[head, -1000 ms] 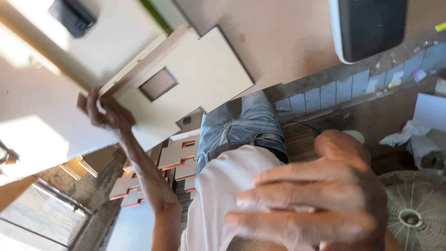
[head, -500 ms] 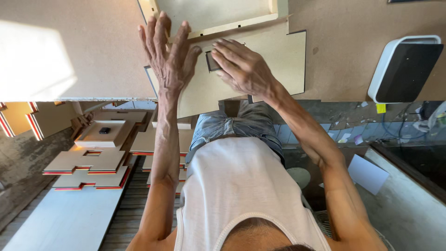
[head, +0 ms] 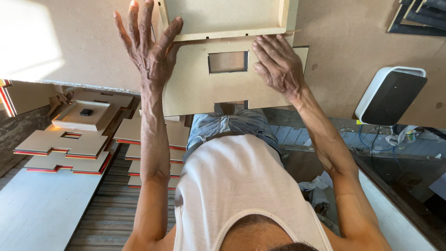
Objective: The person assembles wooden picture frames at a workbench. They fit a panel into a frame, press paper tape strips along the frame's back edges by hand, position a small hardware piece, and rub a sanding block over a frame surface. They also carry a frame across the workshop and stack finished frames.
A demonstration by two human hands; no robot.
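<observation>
The left hand [head: 149, 49] is open, fingers spread, palm flat against the left edge of a flat board panel [head: 195, 90] with a rectangular window cut in it. The right hand [head: 278, 65] is also open, fingers pressed down on the panel's right portion. The panel lies on the brown desk [head: 353, 65], its top edge touching a shallow open wooden frame [head: 223, 18]. A white-edged black device [head: 390, 95] rests on the desk well to the right. Stacks of similar cut boards with red edges [head: 69, 144] sit on the floor at the left.
</observation>
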